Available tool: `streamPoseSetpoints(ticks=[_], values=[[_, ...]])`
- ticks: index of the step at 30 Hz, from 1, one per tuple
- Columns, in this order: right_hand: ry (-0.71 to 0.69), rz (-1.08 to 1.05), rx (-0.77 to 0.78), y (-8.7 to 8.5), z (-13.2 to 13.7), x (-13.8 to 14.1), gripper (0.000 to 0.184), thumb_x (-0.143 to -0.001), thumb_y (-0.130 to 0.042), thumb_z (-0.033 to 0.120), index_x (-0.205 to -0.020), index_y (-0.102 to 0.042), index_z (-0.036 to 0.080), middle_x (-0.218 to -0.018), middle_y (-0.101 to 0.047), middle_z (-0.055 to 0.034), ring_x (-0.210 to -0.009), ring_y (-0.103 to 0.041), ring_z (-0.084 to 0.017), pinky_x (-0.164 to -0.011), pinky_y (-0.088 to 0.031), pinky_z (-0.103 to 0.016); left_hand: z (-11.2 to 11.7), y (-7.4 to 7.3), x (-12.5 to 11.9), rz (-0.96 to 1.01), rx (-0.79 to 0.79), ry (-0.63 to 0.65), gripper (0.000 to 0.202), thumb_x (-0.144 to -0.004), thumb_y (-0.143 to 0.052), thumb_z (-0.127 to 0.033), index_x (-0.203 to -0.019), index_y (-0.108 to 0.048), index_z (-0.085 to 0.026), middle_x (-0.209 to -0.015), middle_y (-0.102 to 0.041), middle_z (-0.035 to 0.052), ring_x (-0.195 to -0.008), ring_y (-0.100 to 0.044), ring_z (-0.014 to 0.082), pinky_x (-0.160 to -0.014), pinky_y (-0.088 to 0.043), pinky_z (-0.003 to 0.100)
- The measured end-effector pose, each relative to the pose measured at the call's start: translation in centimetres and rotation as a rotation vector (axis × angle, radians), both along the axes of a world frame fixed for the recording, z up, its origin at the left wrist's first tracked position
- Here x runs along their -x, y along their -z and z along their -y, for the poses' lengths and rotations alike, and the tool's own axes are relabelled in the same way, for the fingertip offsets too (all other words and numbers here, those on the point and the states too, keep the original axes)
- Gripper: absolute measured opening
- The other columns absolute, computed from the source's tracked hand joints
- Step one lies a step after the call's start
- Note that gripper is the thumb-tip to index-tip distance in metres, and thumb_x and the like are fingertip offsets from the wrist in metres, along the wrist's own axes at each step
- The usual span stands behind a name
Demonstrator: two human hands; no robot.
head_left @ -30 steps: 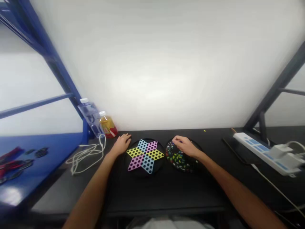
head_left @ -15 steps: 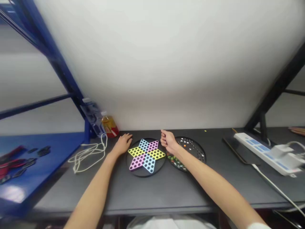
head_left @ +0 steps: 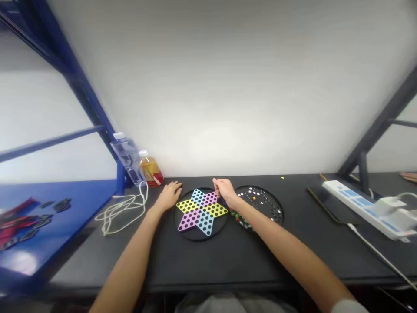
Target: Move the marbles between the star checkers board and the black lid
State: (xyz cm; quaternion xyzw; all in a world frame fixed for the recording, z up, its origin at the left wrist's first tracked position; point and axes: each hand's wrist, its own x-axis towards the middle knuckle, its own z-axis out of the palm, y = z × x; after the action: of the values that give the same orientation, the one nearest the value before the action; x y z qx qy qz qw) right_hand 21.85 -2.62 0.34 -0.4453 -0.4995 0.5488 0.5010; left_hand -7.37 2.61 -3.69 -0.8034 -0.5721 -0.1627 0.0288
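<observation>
The left hand (head_left: 169, 196) lies flat on the black worktop (head_left: 228, 261), its fingers (head_left: 177, 186) loosely apart and just beside the rim of a round black board carrying a six-pointed star of yellow, pink and blue perforated arms (head_left: 202, 213); the right hand (head_left: 224, 191) hangs over that board's upper right edge, its fingers (head_left: 215, 182) drawn together in a pinch; whether anything sits between them is hidden; beside it lies a round black perforated tray (head_left: 269, 201) with small white marbles (head_left: 254, 193) in its holes and a heap of green glass marbles (head_left: 239, 218) partly under the right wrist; the step in hand looks like a reach between tray and board, and what the pinch calls for turns on that hidden contents.
</observation>
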Motion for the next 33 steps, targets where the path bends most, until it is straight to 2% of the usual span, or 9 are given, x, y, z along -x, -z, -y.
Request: streamPoseSetpoints(ticks=[9, 17, 21, 27, 33], values=[[0.056, 0.002, -0.024, 0.3, 0.1, -0.1, 0.035, -0.079, -0.056, 0.047, -0.059, -0.054, 0.019, -0.045, -0.051, 0.0024, -0.041, -0.048, -0.010, -0.044, -0.038, -0.022, -0.2, 0.0, 0.0, -0.002, 0.012, -0.004, 0.050, -0.095, -0.034, -0.041, -0.135, -0.053, -0.018, -0.144, -0.048, 0.0127, -0.136, -0.038, 0.0294, -0.111, -0.029, 0.051], [0.006, -0.078, -0.036, -0.2, 0.6, -0.6, 0.036, -0.080, -0.057, 0.049, -0.063, -0.058, 0.017, -0.055, -0.060, -0.0025, -0.048, -0.055, -0.013, -0.050, -0.046, -0.025, -0.1, 0.0, 0.0, 0.015, 0.001, 0.001, 0.050, -0.094, -0.035, -0.042, -0.134, -0.054, -0.018, -0.143, -0.049, 0.0126, -0.135, -0.040, 0.0302, -0.110, -0.030, 0.051], [-0.038, -0.087, -0.069, -0.4, 0.9, -1.0, 0.038, -0.080, -0.057, 0.051, -0.066, -0.061, 0.016, -0.062, -0.065, -0.0050, -0.056, -0.060, -0.014, -0.058, -0.049, -0.026, -0.1, -0.1, 0.0, -0.003, 0.010, -0.004, 0.050, -0.094, -0.035, -0.042, -0.134, -0.054, -0.018, -0.143, -0.048, 0.0122, -0.135, -0.039, 0.0301, -0.111, -0.029, 0.051], [-0.073, -0.059, -0.128, -0.3, 1.3, -1.5, 0.036, -0.083, -0.053, 0.050, -0.075, -0.064, 0.016, -0.075, -0.070, -0.0064, -0.074, -0.065, -0.016, -0.070, -0.048, -0.027, 0.1, -0.3, -0.2, -0.009, 0.005, -0.009, 0.050, -0.095, -0.034, -0.041, -0.134, -0.054, -0.017, -0.143, -0.048, 0.0129, -0.135, -0.040, 0.0306, -0.110, -0.030, 0.051], [-0.045, 0.023, -0.170, -0.6, 1.2, -1.5, 0.034, -0.084, -0.051, 0.047, -0.075, -0.064, 0.017, -0.077, -0.069, -0.0049, -0.075, -0.065, -0.016, -0.072, -0.048, -0.028, 0.4, -0.7, -0.3, 0.004, 0.010, 0.001, 0.050, -0.095, -0.034, -0.040, -0.134, -0.054, -0.017, -0.144, -0.048, 0.0128, -0.135, -0.039, 0.0297, -0.111, -0.030, 0.051]])
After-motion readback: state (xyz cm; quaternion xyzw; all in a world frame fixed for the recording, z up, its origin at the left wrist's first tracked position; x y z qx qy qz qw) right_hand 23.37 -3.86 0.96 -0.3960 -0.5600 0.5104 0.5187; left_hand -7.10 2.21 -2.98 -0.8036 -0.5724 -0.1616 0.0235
